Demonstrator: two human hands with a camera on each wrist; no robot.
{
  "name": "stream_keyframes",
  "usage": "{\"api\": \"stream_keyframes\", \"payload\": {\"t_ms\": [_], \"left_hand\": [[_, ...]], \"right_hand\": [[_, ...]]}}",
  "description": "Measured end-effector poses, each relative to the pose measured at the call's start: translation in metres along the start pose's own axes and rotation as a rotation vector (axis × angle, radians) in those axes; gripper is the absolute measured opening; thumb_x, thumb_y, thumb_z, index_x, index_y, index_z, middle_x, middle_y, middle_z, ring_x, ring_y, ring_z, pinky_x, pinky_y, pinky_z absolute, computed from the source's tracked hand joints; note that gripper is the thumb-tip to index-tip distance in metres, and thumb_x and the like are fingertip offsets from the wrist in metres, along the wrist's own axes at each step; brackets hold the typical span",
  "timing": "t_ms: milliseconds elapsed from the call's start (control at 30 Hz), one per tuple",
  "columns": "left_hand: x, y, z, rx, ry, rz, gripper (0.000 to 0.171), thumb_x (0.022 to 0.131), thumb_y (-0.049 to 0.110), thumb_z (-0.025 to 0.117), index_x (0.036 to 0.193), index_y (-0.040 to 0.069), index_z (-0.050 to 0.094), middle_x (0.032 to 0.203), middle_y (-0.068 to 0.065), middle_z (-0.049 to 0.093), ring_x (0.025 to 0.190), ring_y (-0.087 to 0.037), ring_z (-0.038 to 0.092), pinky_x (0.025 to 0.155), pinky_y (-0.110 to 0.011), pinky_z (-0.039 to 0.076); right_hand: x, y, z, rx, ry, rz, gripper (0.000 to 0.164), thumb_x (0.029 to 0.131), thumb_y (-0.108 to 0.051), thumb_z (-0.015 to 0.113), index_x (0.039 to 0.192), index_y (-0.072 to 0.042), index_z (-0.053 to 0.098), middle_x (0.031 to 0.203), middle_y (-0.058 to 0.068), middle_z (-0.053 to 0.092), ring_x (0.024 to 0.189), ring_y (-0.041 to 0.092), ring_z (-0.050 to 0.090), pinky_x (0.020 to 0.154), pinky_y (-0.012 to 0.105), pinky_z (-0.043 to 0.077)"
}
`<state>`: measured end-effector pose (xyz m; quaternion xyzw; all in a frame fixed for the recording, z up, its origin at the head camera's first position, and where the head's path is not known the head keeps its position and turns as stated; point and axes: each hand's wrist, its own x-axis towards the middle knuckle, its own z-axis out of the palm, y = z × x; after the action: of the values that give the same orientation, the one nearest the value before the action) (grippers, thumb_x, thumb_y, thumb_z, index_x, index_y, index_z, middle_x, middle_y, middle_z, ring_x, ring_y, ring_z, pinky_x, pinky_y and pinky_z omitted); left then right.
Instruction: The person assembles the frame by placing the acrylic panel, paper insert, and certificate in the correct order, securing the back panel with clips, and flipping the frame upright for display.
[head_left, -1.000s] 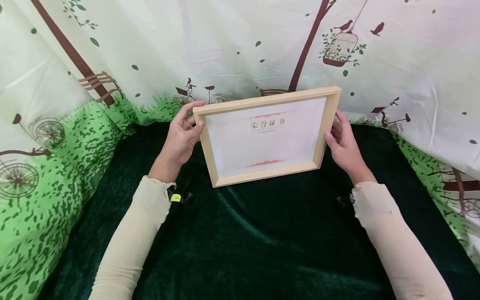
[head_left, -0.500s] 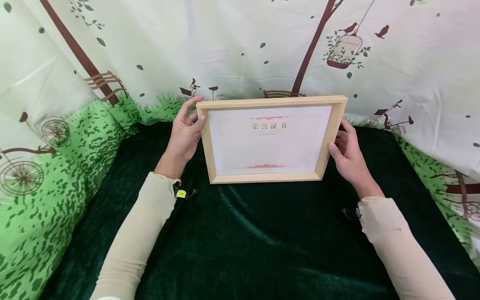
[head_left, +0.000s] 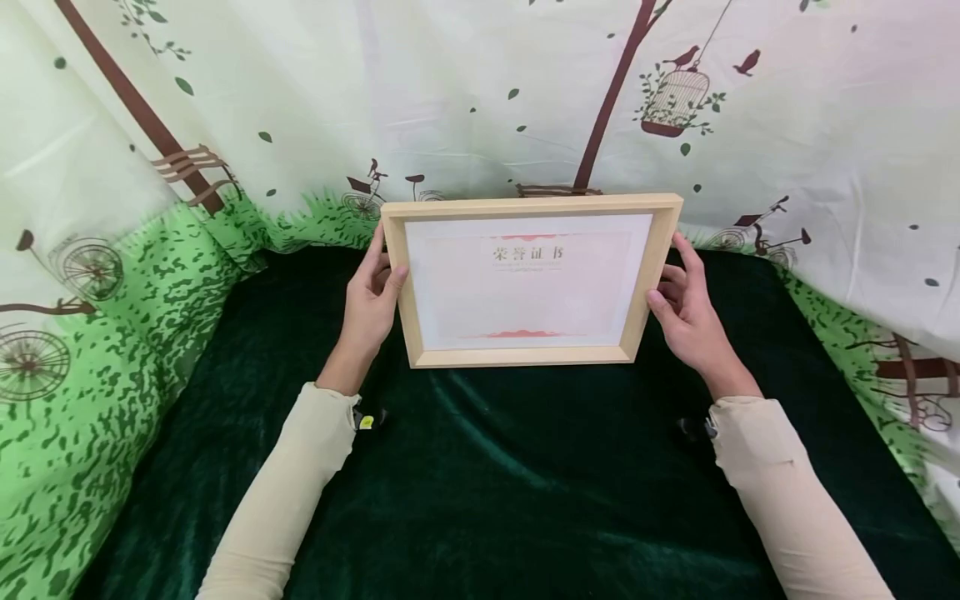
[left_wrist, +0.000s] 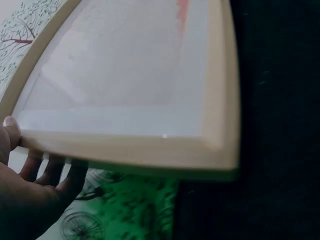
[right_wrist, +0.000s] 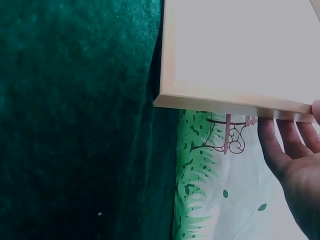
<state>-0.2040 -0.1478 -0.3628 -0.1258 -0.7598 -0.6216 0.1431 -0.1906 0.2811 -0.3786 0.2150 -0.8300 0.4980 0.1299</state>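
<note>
A light wooden picture frame (head_left: 523, 357) stands upright, facing me, at the far middle of the dark green cloth. Behind its clear front is a pale certificate (head_left: 525, 296) with red trim and printed characters. My left hand (head_left: 369, 307) grips the left side, thumb on the front and fingers behind. On the opposite side my right hand (head_left: 692, 321) holds the frame the same way. The left wrist view shows the fingers of the left hand (left_wrist: 37, 192) under the wooden edge. Whether the bottom edge touches the cloth I cannot tell.
Dark green velvety cloth (head_left: 517, 500) covers the surface, with a few soft folds. Behind it and along both sides hangs a white curtain (head_left: 442, 92) printed with trees, bicycles, a birdcage and green grass.
The picture frame has turned from a tilt, right side higher, to nearly level. My left hand has slid from the top left corner down onto the left side. The right hand has dropped slightly.
</note>
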Motion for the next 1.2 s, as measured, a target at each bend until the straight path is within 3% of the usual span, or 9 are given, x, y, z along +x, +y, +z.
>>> {"api": "stream_keyframes", "payload": {"t_ms": [233, 433, 533, 767, 1200], "left_hand": [[-0.005, 0.003, -0.013, 0.105, -0.107, -0.063, 0.070, 0.103, 0.022, 0.053, 0.155, 0.047, 0.014, 0.128, -0.020, 0.056, 0.118, -0.035, 0.062, 0.095, -0.052, 0.054], [-0.004, 0.009, -0.024, 0.153, -0.217, -0.108, 0.079, 0.101, 0.009, 0.054, 0.155, 0.049, 0.012, 0.127, -0.021, 0.054, 0.109, -0.036, 0.063, 0.087, -0.044, 0.058], [-0.004, 0.007, -0.024, 0.164, -0.198, -0.070, 0.079, 0.101, 0.006, 0.054, 0.156, 0.046, 0.013, 0.126, -0.021, 0.054, 0.108, -0.037, 0.064, 0.084, -0.041, 0.059], [-0.003, -0.002, -0.020, 0.251, -0.064, 0.059, 0.076, 0.100, 0.007, 0.055, 0.158, 0.040, 0.019, 0.123, -0.022, 0.058, 0.107, -0.040, 0.067, 0.089, -0.053, 0.056], [-0.002, -0.001, -0.021, 0.255, -0.086, 0.062, 0.080, 0.099, 0.005, 0.055, 0.158, 0.042, 0.016, 0.125, -0.022, 0.057, 0.106, -0.039, 0.068, 0.084, -0.050, 0.059]], "right_hand": [[0.001, 0.001, 0.001, -0.013, -0.016, 0.013, 0.076, 0.104, -0.004, 0.043, 0.160, -0.028, -0.002, 0.136, 0.027, 0.046, 0.110, -0.006, 0.056, 0.090, 0.007, 0.043], [0.000, 0.000, -0.001, -0.035, -0.029, -0.016, 0.077, 0.103, -0.002, 0.043, 0.160, -0.024, -0.003, 0.135, 0.028, 0.047, 0.109, -0.008, 0.055, 0.089, 0.006, 0.043], [-0.001, 0.000, -0.002, -0.074, -0.041, -0.040, 0.080, 0.103, 0.000, 0.044, 0.160, -0.022, -0.006, 0.139, 0.031, 0.044, 0.111, -0.011, 0.052, 0.090, 0.004, 0.042], [-0.002, -0.006, -0.004, -0.133, -0.087, -0.022, 0.087, 0.101, 0.001, 0.049, 0.160, -0.025, -0.008, 0.137, 0.031, 0.048, 0.104, -0.015, 0.053, 0.087, 0.001, 0.041], [-0.002, -0.006, -0.008, -0.109, -0.106, -0.046, 0.088, 0.099, 0.005, 0.050, 0.161, -0.022, -0.007, 0.137, 0.032, 0.047, 0.108, -0.015, 0.052, 0.088, 0.002, 0.042]]}}
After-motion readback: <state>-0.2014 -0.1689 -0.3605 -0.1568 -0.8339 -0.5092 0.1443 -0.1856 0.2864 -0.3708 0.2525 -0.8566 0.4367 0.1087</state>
